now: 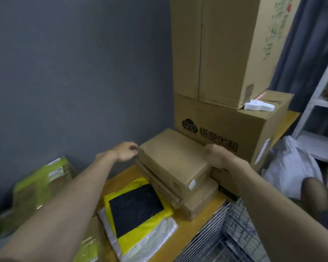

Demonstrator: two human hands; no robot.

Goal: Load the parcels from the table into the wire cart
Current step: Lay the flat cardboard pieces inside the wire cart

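A flat brown cardboard parcel [173, 159] lies on top of a small stack of similar flat boxes [195, 203] on the wooden table [189, 229]. My left hand [126, 151] grips its far left corner, fingers curled round the edge. My right hand [215, 155] grips its right edge. In front of the stack lies a yellow and black bagged parcel [138, 207] on a clear plastic mailer [153, 237]. The wire cart [222, 237] stands at the table's near right edge.
Two big cardboard boxes [225, 121] are stacked behind the parcels, with a white tape dispenser [258, 106] on the lower one. Green-yellow bagged parcels [42, 182] lie at left. A white bag [290, 167] and white shelving [316, 103] are at right. A grey wall is behind.
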